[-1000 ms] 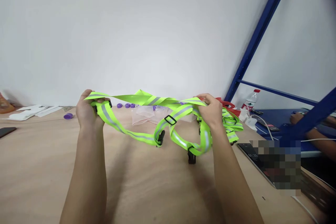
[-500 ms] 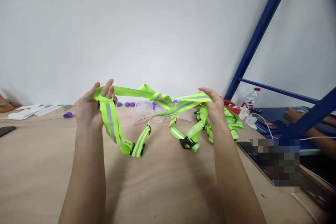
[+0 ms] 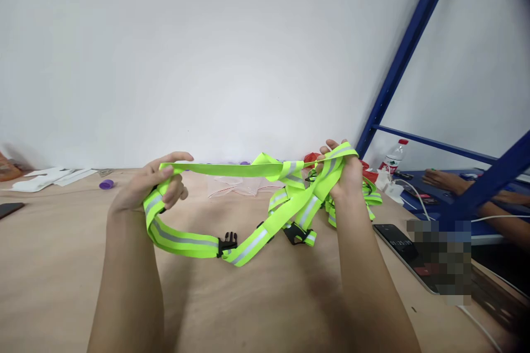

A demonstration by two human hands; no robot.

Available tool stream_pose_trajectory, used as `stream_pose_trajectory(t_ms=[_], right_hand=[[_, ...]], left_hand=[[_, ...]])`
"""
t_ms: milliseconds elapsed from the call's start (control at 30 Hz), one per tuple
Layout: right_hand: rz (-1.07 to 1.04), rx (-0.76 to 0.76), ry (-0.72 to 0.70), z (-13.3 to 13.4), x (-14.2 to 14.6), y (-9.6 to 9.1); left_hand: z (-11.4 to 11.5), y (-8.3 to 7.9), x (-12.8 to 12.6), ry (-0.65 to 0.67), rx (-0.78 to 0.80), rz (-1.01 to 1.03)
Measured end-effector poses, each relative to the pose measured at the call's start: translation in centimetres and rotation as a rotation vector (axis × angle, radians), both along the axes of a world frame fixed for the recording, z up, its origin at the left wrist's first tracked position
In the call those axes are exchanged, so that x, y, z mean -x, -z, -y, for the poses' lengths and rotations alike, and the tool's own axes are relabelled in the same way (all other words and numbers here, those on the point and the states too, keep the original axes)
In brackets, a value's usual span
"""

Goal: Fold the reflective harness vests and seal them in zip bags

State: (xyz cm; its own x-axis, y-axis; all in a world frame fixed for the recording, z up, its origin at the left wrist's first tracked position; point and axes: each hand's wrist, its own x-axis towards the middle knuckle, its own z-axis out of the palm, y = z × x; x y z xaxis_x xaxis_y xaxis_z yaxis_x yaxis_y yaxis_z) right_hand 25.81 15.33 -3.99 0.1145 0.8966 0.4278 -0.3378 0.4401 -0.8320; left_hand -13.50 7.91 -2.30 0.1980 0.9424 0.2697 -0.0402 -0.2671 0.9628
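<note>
A neon-yellow reflective vest made of straps with grey stripes is stretched between my two hands above the table. My left hand pinches one strap between thumb and fingers, and a loop hangs below it. Over my right hand several straps are draped, with the fingers curled behind them and partly hidden. A black buckle prong piece shows on the lower left strap. Another black buckle hangs below the straps near my right wrist.
More neon straps lie behind my right forearm. Clear plastic bags and a purple cap lie on the table. A phone, a bottle and a blue metal frame stand right, where another person's hand shows.
My left hand has turned and closed onto the strap, its fingers no longer spread upward. The lower left strap has swung out wider, exposing the prong piece. My right hand has shifted slightly right.
</note>
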Motion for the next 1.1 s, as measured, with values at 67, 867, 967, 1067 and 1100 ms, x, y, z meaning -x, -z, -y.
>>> stream_pose_trajectory(t_ms=[67,867,967,1067,1100], right_hand=[[-0.177,0.067,-0.103,0.3,0.2,-0.2],[-0.495,0.155,-0.406,3.4,5.4,-1.9],[-0.531,0.162,-0.39,3.4,5.8,-1.9],[-0.573,0.158,-0.386,3.5,6.1,-2.0],[-0.587,0.161,-0.385,3.5,6.1,-2.1]], left_hand=[[-0.6,0.0,-0.2,-0.106,0.01,-0.251],[-3.7,2.6,-9.4,0.26,-0.01,-0.649],[-2.3,2.1,-12.1,-0.078,-0.351,-0.574],[-1.5,2.6,-14.5,-0.267,-0.663,-0.711],[-1.4,2.9,-15.1,-0.285,-0.732,-0.784]])
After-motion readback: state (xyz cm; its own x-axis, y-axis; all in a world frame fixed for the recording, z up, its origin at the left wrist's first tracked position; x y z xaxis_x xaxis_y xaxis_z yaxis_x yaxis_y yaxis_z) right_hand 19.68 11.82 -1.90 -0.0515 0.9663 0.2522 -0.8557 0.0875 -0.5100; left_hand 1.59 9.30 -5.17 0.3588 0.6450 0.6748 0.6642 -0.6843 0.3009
